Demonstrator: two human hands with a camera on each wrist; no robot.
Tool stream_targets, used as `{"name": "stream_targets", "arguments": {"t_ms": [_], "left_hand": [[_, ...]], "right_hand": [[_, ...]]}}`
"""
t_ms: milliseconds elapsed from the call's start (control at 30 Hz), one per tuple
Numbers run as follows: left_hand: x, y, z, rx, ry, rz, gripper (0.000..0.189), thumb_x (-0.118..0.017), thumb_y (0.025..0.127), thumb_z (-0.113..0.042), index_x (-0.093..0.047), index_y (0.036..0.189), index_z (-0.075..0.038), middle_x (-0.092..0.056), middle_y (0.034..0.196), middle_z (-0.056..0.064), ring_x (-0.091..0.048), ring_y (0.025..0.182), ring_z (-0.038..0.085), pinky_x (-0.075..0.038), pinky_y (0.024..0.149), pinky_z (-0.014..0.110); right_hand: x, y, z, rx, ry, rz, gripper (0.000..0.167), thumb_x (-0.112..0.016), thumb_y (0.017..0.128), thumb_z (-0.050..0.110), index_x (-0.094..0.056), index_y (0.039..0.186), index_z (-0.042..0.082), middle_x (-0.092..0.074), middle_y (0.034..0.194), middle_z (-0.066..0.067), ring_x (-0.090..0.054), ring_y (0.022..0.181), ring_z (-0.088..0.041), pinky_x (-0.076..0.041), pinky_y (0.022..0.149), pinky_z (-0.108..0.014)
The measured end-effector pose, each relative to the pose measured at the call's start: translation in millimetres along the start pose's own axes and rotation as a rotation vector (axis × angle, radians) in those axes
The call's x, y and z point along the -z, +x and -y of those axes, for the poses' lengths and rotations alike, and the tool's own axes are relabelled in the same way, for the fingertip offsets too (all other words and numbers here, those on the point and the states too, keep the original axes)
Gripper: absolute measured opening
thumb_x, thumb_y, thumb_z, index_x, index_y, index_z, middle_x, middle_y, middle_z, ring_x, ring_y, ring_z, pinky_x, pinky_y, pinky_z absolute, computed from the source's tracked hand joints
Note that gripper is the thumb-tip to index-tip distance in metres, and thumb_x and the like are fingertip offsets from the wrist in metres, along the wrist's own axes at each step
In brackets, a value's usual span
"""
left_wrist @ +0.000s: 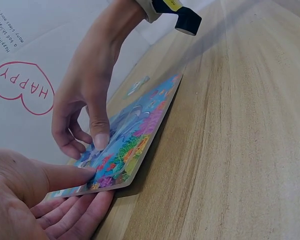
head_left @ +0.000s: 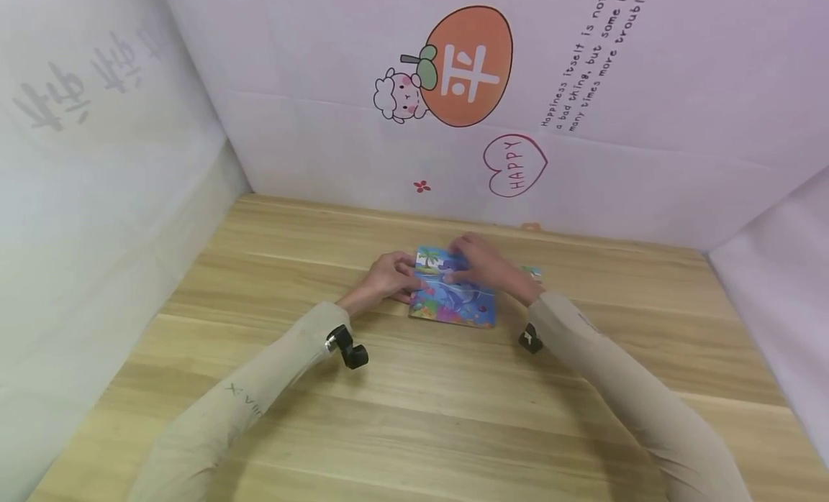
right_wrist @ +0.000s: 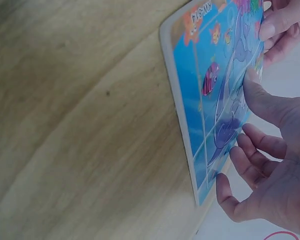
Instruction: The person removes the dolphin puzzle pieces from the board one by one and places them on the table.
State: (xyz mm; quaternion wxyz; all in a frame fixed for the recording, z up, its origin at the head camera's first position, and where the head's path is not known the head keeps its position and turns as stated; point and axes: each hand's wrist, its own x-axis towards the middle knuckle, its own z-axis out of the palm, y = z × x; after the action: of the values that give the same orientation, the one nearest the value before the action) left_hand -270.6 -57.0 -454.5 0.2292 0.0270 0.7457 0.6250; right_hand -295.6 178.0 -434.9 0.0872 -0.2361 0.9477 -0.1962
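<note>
A flat jigsaw puzzle (head_left: 447, 300) with a dolphin and sea picture lies on the wooden table, seams showing between its pieces. My left hand (head_left: 391, 277) grips its left edge; in the left wrist view the thumb is on top and the fingers (left_wrist: 80, 215) are underneath. My right hand (head_left: 486, 263) reaches over the far part, covering some of the picture. In the right wrist view its thumb (right_wrist: 262, 100) touches the printed face, while the curled fingers (right_wrist: 247, 155) are at the far edge. A small printed piece (head_left: 532, 272) lies apart, partly behind the right wrist.
The wooden table (head_left: 414, 416) runs back to a white printed cloth wall (head_left: 324, 142). Cloth also stands at the left (head_left: 97, 200) and right sides. A small orange item (head_left: 531, 226) is at the table's back edge. Black cameras sit on both wrists.
</note>
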Motion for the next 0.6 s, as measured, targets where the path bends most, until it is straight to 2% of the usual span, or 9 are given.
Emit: {"name": "stream_targets", "arguments": {"t_ms": [300,467,600], "left_hand": [[-0.3,1.2,1.4,-0.006,0.018,-0.002,0.057,-0.077,0.09,0.004,-0.052,0.141,0.005,-0.059,0.102,0.01,-0.067,0.074,0.016,-0.067,0.063,0.027],[-0.1,0.1,1.0,-0.006,0.044,-0.01,0.055,-0.077,0.09,0.002,-0.053,0.14,0.004,-0.059,0.103,0.009,-0.066,0.074,0.016,-0.066,0.061,0.026],[-0.9,-0.2,0.2,-0.007,0.039,-0.008,0.056,-0.078,0.09,0.002,-0.053,0.14,0.005,-0.058,0.103,0.009,-0.067,0.075,0.015,-0.066,0.061,0.025]], "right_hand": [[2.4,5.5,1.4,0.026,0.044,0.03,0.055,-0.085,0.089,0.02,-0.057,0.126,-0.009,-0.06,0.126,-0.024,-0.056,0.119,-0.039,-0.05,0.111,-0.052],[2.5,7.5,1.4,0.038,0.052,0.028,0.05,-0.085,0.089,0.018,-0.057,0.12,-0.009,-0.06,0.118,-0.023,-0.056,0.111,-0.037,-0.053,0.103,-0.051],[2.1,7.2,1.7,0.048,0.045,0.02,0.061,-0.085,0.089,0.018,-0.054,0.132,-0.011,-0.059,0.131,-0.028,-0.054,0.124,-0.042,-0.048,0.114,-0.055]]}}
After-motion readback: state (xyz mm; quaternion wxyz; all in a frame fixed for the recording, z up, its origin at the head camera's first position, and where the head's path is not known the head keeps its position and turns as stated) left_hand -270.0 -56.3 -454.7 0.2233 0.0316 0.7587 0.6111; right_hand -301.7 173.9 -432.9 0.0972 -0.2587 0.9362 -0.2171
